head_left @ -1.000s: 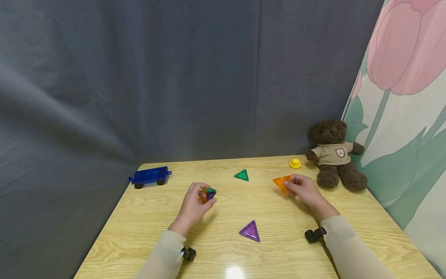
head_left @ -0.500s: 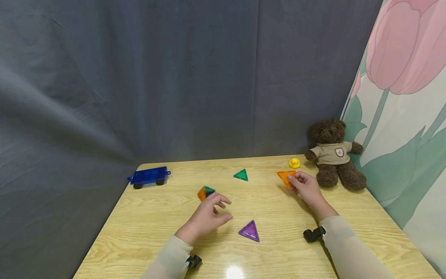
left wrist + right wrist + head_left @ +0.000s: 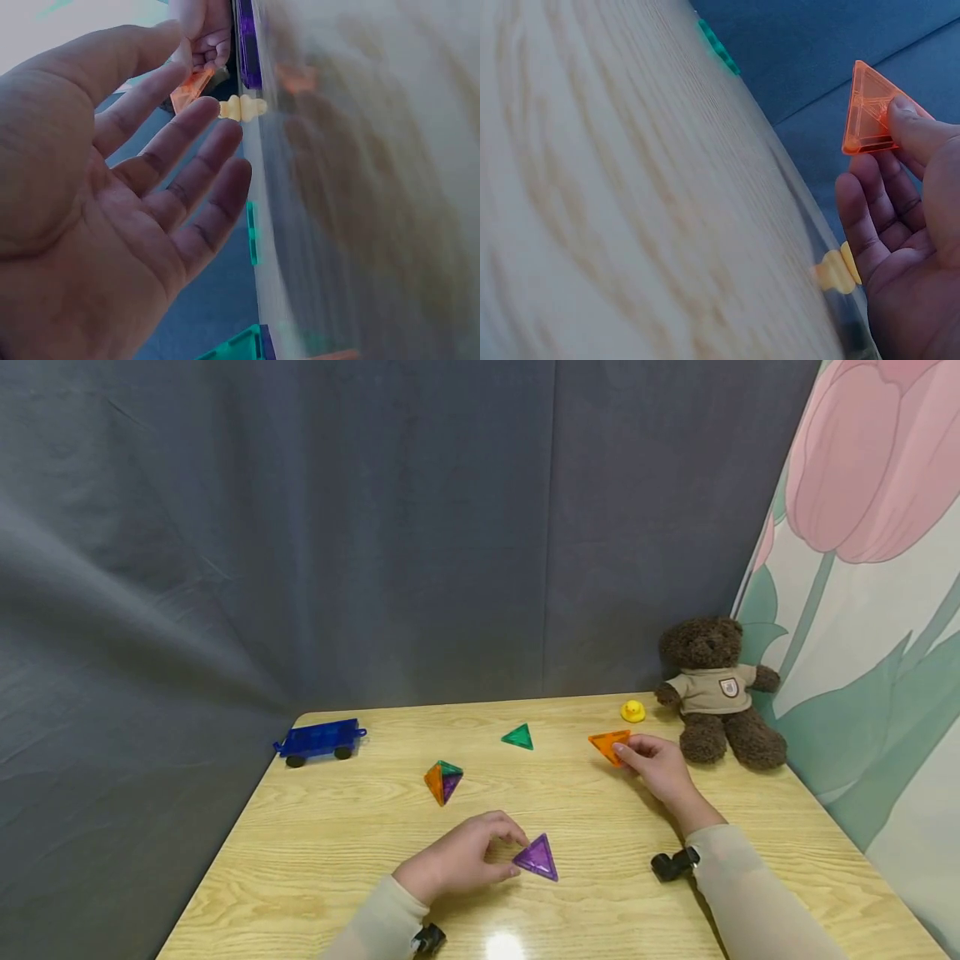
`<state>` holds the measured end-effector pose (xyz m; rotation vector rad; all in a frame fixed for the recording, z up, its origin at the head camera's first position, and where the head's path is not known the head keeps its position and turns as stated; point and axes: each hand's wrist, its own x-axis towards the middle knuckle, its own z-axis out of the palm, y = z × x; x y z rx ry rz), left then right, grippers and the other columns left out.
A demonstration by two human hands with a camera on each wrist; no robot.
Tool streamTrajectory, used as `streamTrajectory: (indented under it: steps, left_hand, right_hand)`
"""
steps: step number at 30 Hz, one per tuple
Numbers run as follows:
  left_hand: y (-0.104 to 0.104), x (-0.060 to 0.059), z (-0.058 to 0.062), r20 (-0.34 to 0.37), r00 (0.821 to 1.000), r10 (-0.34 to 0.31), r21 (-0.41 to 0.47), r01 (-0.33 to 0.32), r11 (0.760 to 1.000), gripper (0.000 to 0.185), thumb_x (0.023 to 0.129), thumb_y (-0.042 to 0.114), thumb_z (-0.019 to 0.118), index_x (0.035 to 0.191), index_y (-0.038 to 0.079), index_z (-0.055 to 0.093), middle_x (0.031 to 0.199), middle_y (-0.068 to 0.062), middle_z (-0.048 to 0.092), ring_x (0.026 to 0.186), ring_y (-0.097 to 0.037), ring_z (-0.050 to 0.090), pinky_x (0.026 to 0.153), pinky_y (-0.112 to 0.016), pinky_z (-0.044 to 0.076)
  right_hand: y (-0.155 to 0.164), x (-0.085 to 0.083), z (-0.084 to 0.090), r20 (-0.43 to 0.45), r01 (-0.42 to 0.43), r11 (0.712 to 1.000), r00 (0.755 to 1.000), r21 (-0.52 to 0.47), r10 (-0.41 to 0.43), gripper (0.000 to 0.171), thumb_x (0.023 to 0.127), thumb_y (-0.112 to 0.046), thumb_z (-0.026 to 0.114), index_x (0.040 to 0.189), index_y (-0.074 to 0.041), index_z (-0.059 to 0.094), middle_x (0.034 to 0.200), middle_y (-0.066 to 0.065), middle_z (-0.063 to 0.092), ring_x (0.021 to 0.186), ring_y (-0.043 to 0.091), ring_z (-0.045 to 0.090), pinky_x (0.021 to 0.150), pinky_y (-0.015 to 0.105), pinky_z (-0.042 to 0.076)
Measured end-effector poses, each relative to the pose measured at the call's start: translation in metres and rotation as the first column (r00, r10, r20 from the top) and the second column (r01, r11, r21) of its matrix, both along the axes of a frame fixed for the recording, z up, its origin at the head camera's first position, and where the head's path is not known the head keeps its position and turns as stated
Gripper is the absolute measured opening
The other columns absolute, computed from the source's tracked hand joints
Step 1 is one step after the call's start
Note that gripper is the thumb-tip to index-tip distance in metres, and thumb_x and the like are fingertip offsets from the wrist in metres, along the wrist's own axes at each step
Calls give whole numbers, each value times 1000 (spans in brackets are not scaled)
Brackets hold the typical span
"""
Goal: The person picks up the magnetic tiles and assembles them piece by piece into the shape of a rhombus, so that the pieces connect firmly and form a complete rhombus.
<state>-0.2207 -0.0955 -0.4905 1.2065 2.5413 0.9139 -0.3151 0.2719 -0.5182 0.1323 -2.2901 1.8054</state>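
1. Purple translucent plastic triangle tile (image 3: 537, 858), lying flat on the pale wooden table (image 3: 315, 835), now has the left hand (image 3: 461, 860) at its left edge; half a second ago that hand hovered mid-table, and a second ago it was wrapped round the small orange, green and purple tile pyramid (image 3: 443, 780).
2. That pyramid stands alone, well apart from both hands, so the left hand has let it go and reached for the loose purple piece.
3. Left fingers look relaxed and barely bent in the wrist view, fingertips at the tile; a firm pinch does not show.
4. Orange translucent triangle tile (image 3: 609, 746) remains pinched between thumb and fingertips of the right hand (image 3: 656, 766), tilted up off the table, hardly shifted across all three moments.
5. Green translucent triangle tile (image 3: 518, 737) lies untouched farther back.
6. My judgement: one piece is ready in the right hand and another is being collected.
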Motion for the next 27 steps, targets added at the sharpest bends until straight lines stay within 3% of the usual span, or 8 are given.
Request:
streamTrajectory:
  steps: [10,20,27]
  left_hand:
    - [5,-1,-6,-1,996,-89,-29,88,996,34,90,29,70,123,28,61,121,19,53,113,2,49,98,-24,41]
    - [7,-2,-7,31,993,-112,-58,114,992,35,89,32,70,123,29,62,120,22,54,114,1,49,99,-25,40]
    - [8,-2,-10,-7,993,-114,-84,113,990,36,88,34,71,123,30,63,123,22,54,117,0,47,102,-26,38]
  right_hand:
    - [-8,14,16,0,-24,1000,1000,-7,24,29,93,-17,67,99,11,66,90,25,67,83,41,66,70,42,56]
    - [-7,13,13,9,-52,997,999,-48,53,31,93,-16,65,102,14,64,94,29,65,82,38,67,73,50,55]
    - [-1,1,-2,12,-45,998,999,-53,45,31,92,-17,67,101,12,65,92,28,65,80,37,67,70,47,56]
